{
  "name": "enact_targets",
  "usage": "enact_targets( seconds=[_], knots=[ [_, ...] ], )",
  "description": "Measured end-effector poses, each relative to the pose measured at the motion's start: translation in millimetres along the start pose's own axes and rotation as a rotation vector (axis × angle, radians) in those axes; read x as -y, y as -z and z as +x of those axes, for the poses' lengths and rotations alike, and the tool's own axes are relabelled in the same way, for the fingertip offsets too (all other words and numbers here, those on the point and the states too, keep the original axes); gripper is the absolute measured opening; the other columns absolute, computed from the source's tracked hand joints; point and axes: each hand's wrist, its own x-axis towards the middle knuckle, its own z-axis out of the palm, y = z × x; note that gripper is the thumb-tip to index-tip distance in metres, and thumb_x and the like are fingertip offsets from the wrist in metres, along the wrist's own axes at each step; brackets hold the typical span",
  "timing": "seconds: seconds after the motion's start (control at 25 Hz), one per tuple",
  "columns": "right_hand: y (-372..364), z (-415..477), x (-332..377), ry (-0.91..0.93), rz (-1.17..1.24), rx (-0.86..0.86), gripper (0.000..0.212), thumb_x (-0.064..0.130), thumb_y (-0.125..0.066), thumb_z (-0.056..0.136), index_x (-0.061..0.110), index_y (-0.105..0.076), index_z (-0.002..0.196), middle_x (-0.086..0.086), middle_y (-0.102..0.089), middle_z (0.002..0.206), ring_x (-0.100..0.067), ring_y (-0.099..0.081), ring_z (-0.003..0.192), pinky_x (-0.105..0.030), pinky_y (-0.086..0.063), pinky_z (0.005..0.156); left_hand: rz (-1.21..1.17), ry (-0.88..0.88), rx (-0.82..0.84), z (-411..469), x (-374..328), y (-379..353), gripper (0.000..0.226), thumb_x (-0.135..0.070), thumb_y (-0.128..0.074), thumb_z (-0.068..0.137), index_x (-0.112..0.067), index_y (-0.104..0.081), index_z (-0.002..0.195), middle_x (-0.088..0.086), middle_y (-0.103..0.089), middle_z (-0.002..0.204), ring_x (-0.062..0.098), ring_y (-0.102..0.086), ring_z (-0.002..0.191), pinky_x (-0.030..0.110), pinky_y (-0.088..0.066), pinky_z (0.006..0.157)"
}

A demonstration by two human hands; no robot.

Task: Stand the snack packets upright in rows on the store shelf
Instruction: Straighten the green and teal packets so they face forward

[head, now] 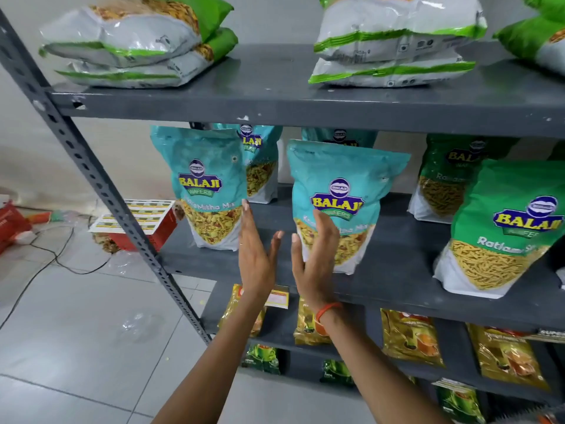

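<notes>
Straightening front teal Balaji packets: left hand (256,255) flat, fingers spread, against left packet (211,191); right hand (315,258) flat on centre packet (339,203). Next, probably: nudge both square, level.

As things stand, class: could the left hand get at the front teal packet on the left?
Probably yes: the left hand already has fingertips at that front teal packet, with nothing between them.

Pretty open lane on the middle shelf (397,289) between the two front teal packets (211,191) (336,206), though the upper shelf (305,102) hangs low right over their tops.
</notes>
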Motion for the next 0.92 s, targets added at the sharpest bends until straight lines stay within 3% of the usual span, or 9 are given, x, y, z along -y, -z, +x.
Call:
enact_targets(
  seconds=[0.08, 0.16, 0.24, 0.32, 0.4, 0.52, 0.68, 0.76, 0.92],
  knots=[
    [-36, 0, 15, -0.041, 0.038, 0.111, 0.048, 0.028, -0.046, 0.095, 0.012, -0.034, 0.139, -0.010, -0.043, 0.139, -0.019, -0.038, 0.133, -0.027, -0.031, 0.112, 0.005, 0.025, -0.124, 15, 19, 26, 0.083, -0.049, -0.050, 0.089, -0.024, 0.002, 0.149, 0.001, -0.007, 0.161, 0.009, -0.008, 0.147, 0.020, -0.014, 0.117],
    [-70, -4, 15, -0.173, 0.060, 0.274, 0.055, 0.028, -0.052, 0.093, 0.008, -0.033, 0.140, -0.013, -0.043, 0.142, -0.023, -0.039, 0.133, -0.032, -0.032, 0.111, -0.013, 0.205, -0.208, 27, 47, 50, 0.094, -0.046, -0.059, 0.083, -0.017, 0.001, 0.149, 0.009, -0.008, 0.160, 0.020, -0.010, 0.147, 0.036, -0.015, 0.120],
    [-101, -4, 13, -0.361, 0.085, 0.475, 0.070, 0.030, -0.061, 0.088, 0.005, -0.026, 0.144, -0.015, -0.035, 0.150, -0.027, -0.033, 0.139, -0.035, -0.028, 0.113, -0.022, 0.420, -0.162, 41, 83, 76, 0.103, -0.040, -0.069, 0.078, -0.010, 0.001, 0.148, 0.016, -0.010, 0.159, 0.027, -0.013, 0.146, 0.042, -0.017, 0.120],
    [-123, -1, 10, -0.518, 0.140, 0.598, 0.084, 0.032, -0.069, 0.081, 0.008, -0.021, 0.146, -0.012, -0.030, 0.154, -0.027, -0.030, 0.141, -0.039, -0.029, 0.115, -0.066, 0.510, 0.010, 58, 113, 98, 0.103, -0.033, -0.073, 0.077, -0.011, -0.002, 0.149, 0.012, -0.012, 0.159, 0.024, -0.016, 0.145, 0.034, -0.019, 0.117],
    [-138, 3, 6, -0.594, 0.235, 0.623, 0.087, 0.032, -0.072, 0.079, 0.014, -0.021, 0.146, -0.009, -0.034, 0.152, -0.025, -0.034, 0.139, -0.043, -0.034, 0.113, -0.109, 0.498, 0.203, 75, 130, 110, 0.096, -0.028, -0.073, 0.078, -0.013, -0.010, 0.148, 0.006, -0.020, 0.157, 0.020, -0.022, 0.143, 0.029, -0.023, 0.113],
    [-147, 5, -5, -0.667, 0.315, 0.616, 0.077, 0.028, -0.071, 0.080, 0.017, -0.027, 0.143, -0.006, -0.044, 0.146, -0.025, -0.043, 0.133, -0.039, -0.040, 0.107, -0.236, 0.509, 0.371, 86, 141, 113, 0.074, -0.016, -0.072, 0.080, -0.013, -0.030, 0.141, 0.005, -0.043, 0.142, 0.020, -0.041, 0.132, 0.028, -0.038, 0.102],
    [-143, -6, -15, -0.699, 0.358, 0.582, 0.064, 0.029, -0.071, 0.080, 0.023, -0.037, 0.134, -0.003, -0.052, 0.134, -0.021, -0.052, 0.123, -0.030, -0.049, 0.092, -0.271, 0.567, 0.400, 81, 147, 113, 0.067, -0.019, -0.072, 0.079, -0.014, -0.036, 0.136, 0.006, -0.049, 0.137, 0.025, -0.048, 0.124, 0.043, -0.043, 0.105],
    [-139, -11, -15, -0.726, 0.375, 0.573, 0.066, 0.032, -0.071, 0.080, 0.024, -0.036, 0.135, -0.003, -0.052, 0.136, -0.020, -0.052, 0.122, -0.023, -0.050, 0.085, -0.258, 0.551, 0.414, 76, 148, 113, 0.065, -0.018, -0.071, 0.080, -0.014, -0.037, 0.135, 0.000, -0.050, 0.130, 0.020, -0.051, 0.118, 0.038, -0.044, 0.103],
    [-139, -16, -15, -0.740, 0.382, 0.564, 0.070, 0.034, -0.071, 0.079, 0.024, -0.034, 0.137, -0.003, -0.050, 0.138, -0.020, -0.051, 0.124, -0.036, -0.051, 0.096, -0.244, 0.546, 0.439, 74, 146, 115, 0.063, -0.020, -0.069, 0.082, -0.014, -0.036, 0.136, 0.000, -0.050, 0.131, 0.017, -0.052, 0.114, 0.029, -0.046, 0.092]
  ],
)
